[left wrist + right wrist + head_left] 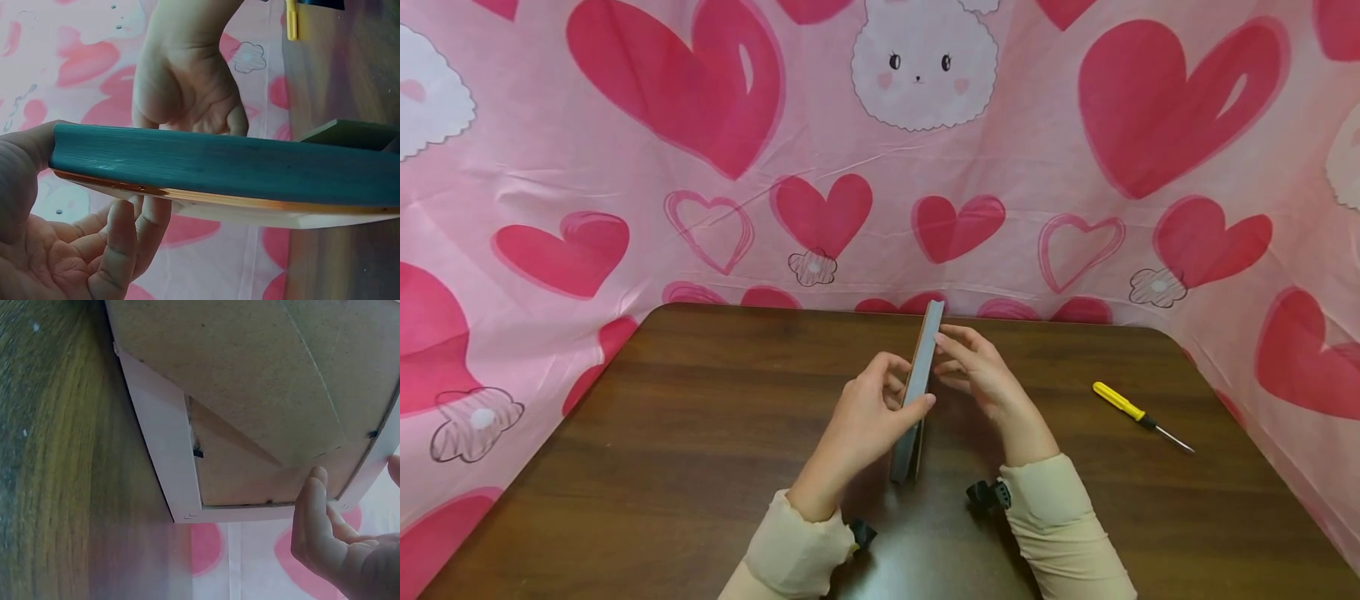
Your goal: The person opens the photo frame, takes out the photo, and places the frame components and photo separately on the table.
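Note:
A picture frame stands on edge above the table, its narrow grey-blue side toward me. Its brown backing board with a fold-out stand leg and small black tabs faces right. My left hand grips the frame, thumb across the narrow side and fingers by the gold-edged front. On the backing side, my right hand has its fingers loosely bent, the tips right at the frame's far part. In the right wrist view, one fingertip overlaps the board below the stand leg.
A yellow-handled screwdriver lies on the right of the dark wooden table. Behind the table hangs a pink cloth with hearts. Black wrist cameras sit on both cuffs.

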Available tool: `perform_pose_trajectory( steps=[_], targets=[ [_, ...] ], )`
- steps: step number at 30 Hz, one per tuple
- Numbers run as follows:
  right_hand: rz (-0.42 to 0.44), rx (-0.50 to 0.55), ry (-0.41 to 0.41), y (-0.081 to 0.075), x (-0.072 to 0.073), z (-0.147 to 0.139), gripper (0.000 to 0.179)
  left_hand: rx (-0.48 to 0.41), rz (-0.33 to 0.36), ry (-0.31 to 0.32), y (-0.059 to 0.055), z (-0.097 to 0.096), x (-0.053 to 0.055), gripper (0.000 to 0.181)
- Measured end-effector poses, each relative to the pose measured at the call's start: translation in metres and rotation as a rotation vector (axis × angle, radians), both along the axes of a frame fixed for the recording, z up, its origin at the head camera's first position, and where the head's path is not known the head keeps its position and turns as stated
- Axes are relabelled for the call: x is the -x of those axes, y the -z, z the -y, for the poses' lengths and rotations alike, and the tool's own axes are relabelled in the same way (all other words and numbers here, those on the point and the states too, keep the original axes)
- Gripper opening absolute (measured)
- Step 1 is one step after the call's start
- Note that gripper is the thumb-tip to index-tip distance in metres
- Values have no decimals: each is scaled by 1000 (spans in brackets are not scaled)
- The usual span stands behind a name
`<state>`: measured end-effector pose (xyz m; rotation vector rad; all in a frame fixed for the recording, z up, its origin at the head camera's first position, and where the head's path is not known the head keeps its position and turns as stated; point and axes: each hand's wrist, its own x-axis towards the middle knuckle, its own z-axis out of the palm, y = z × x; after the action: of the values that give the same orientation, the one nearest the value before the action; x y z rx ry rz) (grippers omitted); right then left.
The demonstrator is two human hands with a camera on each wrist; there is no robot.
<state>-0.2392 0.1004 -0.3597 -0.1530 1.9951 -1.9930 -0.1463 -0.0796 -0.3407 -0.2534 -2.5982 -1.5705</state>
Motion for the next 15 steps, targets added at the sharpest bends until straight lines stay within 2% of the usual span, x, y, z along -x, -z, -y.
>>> perform_pose_trajectory(
  steps=[4, 11, 15],
  targets=[
    [-17, -88, -31, 4, 1, 2, 51, 0, -3, -7, -2, 3, 0, 37],
    [-52, -347, -84, 14, 2, 5, 50, 0, 2, -3, -5, 6, -2, 35],
    [-57, -424, -82, 18, 2, 3, 47, 3, 0, -15, -5, 7, -2, 34]
  ],
)
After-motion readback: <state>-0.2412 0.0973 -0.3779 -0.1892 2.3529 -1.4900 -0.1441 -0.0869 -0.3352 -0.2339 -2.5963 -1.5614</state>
